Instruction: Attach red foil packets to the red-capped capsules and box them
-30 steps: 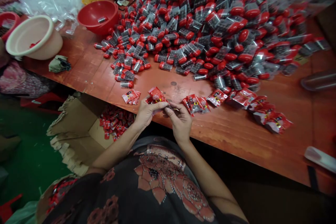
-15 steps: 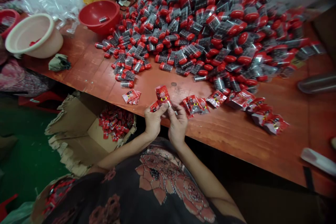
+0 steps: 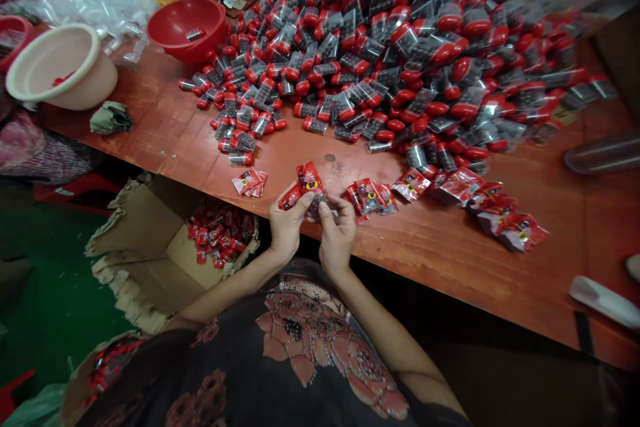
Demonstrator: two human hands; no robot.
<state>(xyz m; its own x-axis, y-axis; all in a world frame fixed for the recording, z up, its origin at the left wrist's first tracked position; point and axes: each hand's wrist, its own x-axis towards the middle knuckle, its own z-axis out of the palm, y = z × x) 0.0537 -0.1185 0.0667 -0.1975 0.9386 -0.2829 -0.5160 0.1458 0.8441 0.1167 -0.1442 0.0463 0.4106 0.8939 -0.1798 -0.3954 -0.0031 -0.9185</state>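
Note:
Both my hands meet at the table's near edge, pinched on one small red printed packet [image 3: 309, 179] that stands up between them. My left hand [image 3: 286, 223] grips its lower left part, and my right hand [image 3: 338, 232] pinches its lower right side. A few flat red packets [image 3: 249, 182] lie just left of my hands. A row of filled red packets [image 3: 453, 191] runs along the table to the right. Behind them a large heap of clear tubes with red caps [image 3: 395, 40] covers the far part of the red wooden table [image 3: 440, 247].
An open cardboard box [image 3: 165, 247] with red packets inside stands on the green floor below the table's left end. A cream basin [image 3: 60, 67], a red bowl [image 3: 185, 27] and a crumpled cloth [image 3: 111, 118] sit at the table's left. A white object [image 3: 603, 300] lies at the right edge.
My hands have drawn closer together and turned the red packet from lying tilted to standing upright. The rest of the table looks the same.

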